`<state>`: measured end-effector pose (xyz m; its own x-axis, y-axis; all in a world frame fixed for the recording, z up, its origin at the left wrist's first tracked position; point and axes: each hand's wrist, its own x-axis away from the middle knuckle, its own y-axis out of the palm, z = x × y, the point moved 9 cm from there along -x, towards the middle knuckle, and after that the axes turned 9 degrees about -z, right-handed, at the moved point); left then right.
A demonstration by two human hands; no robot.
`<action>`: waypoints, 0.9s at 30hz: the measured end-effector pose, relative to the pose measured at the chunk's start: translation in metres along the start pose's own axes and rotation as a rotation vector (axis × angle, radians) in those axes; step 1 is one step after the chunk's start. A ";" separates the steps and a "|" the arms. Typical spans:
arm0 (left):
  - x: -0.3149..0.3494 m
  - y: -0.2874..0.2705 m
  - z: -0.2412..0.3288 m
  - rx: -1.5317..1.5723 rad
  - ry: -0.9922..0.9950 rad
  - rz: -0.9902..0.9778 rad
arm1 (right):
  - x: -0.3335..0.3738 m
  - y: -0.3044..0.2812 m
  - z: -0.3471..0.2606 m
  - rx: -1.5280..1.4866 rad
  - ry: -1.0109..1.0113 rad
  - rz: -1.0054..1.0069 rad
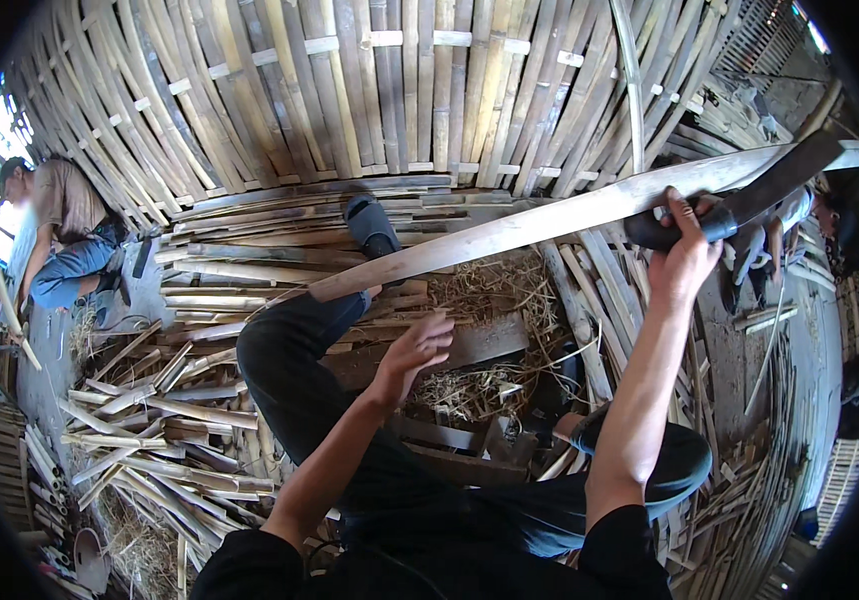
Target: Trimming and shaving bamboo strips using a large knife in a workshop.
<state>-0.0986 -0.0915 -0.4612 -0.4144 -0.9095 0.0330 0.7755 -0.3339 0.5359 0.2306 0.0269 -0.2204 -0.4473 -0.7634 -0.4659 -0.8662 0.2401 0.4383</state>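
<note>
My right hand [684, 240] is closed round the dark handle of a machete [784, 180], whose broad blade points up to the right. A fingertip of that hand lies against a long, pale bamboo strip [489, 238]. The strip slants from above my left knee up to the far right, passing behind the blade. My left hand [414, 358] hovers over my lap, apart from the strip, its fingers stretched out and slightly blurred with nothing in them. Beneath it, a wooden block [489, 340] sits among shavings [484, 390].
Split bamboo pieces [179, 410] lie heaped at my left, with more strips [609, 300] by my right arm. A slatted bamboo wall [399, 90] rises ahead. One person [74, 220] sits at the far left; another [784, 225] is partly hidden at the right.
</note>
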 end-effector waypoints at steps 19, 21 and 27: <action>-0.007 -0.092 -0.003 -0.525 -0.248 0.232 | -0.141 -0.260 -0.133 1.231 0.371 -0.446; -0.028 -0.093 0.012 -0.662 -0.165 0.186 | -0.129 -0.348 -0.128 1.322 0.422 -0.341; -0.074 -0.112 0.026 -0.923 -0.157 -0.102 | 0.007 -0.402 0.011 1.565 0.847 -0.530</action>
<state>-0.1669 0.0196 -0.5019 -0.5085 -0.8438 0.1719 0.7748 -0.5354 -0.3361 0.5734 -0.0682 -0.4089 -0.3050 -0.8747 0.3767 -0.4731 -0.2041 -0.8570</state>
